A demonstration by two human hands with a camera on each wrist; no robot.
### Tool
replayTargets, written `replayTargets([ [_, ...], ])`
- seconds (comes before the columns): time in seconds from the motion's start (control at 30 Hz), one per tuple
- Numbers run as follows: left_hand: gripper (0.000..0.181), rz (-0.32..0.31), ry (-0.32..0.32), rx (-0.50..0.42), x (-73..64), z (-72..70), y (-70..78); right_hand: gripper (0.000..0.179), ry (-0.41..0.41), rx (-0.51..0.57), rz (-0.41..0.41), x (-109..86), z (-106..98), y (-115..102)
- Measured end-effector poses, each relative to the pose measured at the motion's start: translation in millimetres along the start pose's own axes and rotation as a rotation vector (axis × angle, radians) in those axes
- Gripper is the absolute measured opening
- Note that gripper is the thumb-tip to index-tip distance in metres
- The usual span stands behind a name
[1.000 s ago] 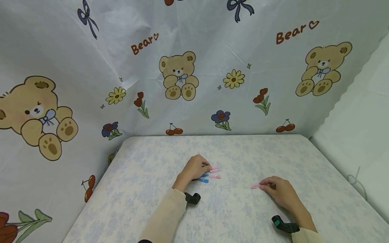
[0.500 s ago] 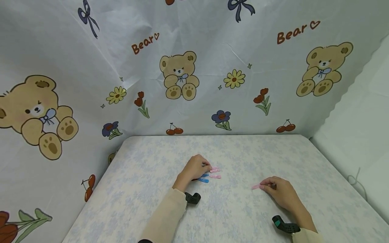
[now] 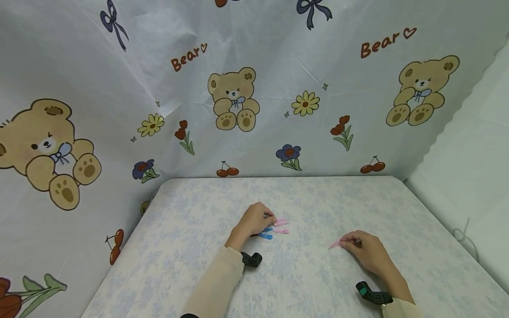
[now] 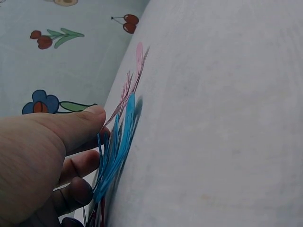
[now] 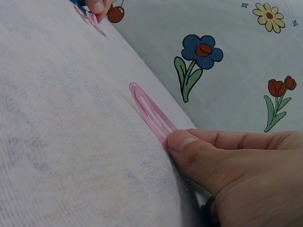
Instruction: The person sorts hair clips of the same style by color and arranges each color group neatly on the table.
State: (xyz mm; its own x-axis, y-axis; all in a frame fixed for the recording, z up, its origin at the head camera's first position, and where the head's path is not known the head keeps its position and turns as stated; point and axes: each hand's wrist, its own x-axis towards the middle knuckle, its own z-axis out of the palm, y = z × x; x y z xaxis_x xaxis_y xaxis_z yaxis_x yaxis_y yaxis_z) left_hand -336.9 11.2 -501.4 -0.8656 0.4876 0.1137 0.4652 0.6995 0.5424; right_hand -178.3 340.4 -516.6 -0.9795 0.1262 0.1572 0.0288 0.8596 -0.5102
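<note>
My right hand [image 3: 366,251] pinches one end of a pink snap hair clip [image 5: 150,111] between thumb and fingers; its narrow tip points left, close to the tabletop. At the table's middle, my left hand [image 3: 254,219] has its thumb and index finger pinched at the end of a pink hair clip [image 4: 118,108] in a small group. Other pink hair clips [image 3: 281,231] lie beside it. Several blue hair clips [image 4: 124,132] lie just below the left fingers, partly covered by the hand in the head view. Dark red clips [image 4: 102,210] show at their lower end.
A pale blue-white patterned cloth covers the table [image 3: 302,278]. Behind it hangs a white curtain [image 3: 274,132] printed with bears and flowers. A thin pale cord [image 3: 469,238] lies off the table's right side. Black wrist devices [image 3: 374,295] sit on both wrists.
The pink hair clip in my right hand has turned slightly, so it looks narrower and its tip dips a little lower. My left hand and the clips near it stay in place.
</note>
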Motion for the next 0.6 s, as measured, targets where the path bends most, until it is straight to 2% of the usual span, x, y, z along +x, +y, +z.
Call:
replayTargets([
  [0.6, 0.014, 0.013, 0.004, 0.01, 0.0, 0.1, -0.5, 0.015, 0.0, 0.05, 0.026, -4.0, -2.3, -5.4],
])
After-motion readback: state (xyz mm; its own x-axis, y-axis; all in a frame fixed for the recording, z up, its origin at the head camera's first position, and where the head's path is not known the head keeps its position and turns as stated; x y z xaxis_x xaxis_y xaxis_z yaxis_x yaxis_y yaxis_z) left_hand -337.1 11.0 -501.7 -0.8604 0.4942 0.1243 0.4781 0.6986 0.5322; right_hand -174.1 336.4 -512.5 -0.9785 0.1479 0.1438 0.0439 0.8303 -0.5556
